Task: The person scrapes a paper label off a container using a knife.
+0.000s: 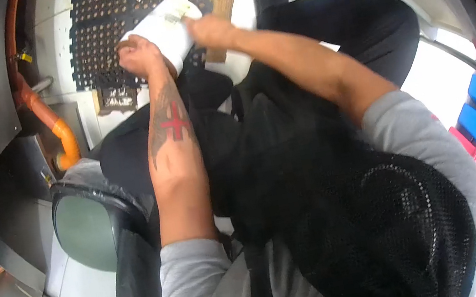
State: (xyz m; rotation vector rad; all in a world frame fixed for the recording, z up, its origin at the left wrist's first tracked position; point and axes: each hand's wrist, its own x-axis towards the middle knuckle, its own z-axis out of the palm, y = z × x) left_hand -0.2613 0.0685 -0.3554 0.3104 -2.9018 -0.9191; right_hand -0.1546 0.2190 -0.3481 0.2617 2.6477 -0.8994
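On far side, left hand (140,55) is clasping white object (163,31).
Right hand (211,31) is curling beside it; can't tell grip.

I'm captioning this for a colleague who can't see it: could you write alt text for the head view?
A person's bare left hand is curled against one side of a white rounded object, with the right hand at its other side, near a black perforated mat. An orange pipe runs down at the left.
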